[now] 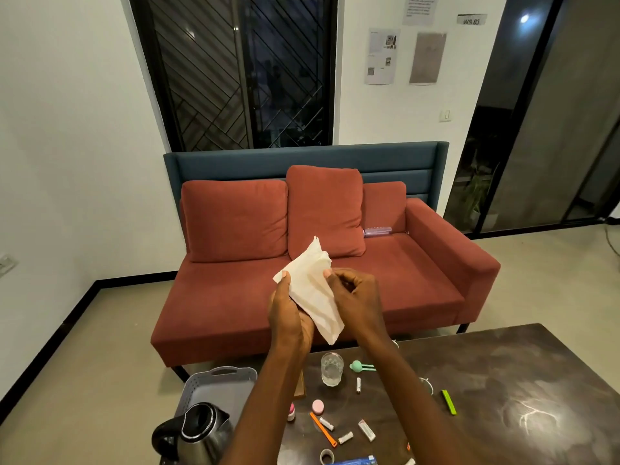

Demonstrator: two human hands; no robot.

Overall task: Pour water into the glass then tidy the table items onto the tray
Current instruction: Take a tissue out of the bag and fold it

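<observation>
Table before the sofa, tray at its left

Glass (332, 369) stands on the table (510, 380); kettle (198, 431) sits left of it, seemingly in the tray (219, 375) (base hidden); sofa (318, 263) behind

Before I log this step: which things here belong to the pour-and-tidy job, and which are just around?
Job: glass, kettle, grey tray, orange clip, green clip, pink cap, tissue held in both hands.
Around: sofa, bottle on sofa, wall papers.

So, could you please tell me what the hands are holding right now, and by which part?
Both hold a white paper tissue above the table. The left hand grips its left edge, thumb on top; the right hand pinches its right edge near the top.
</observation>
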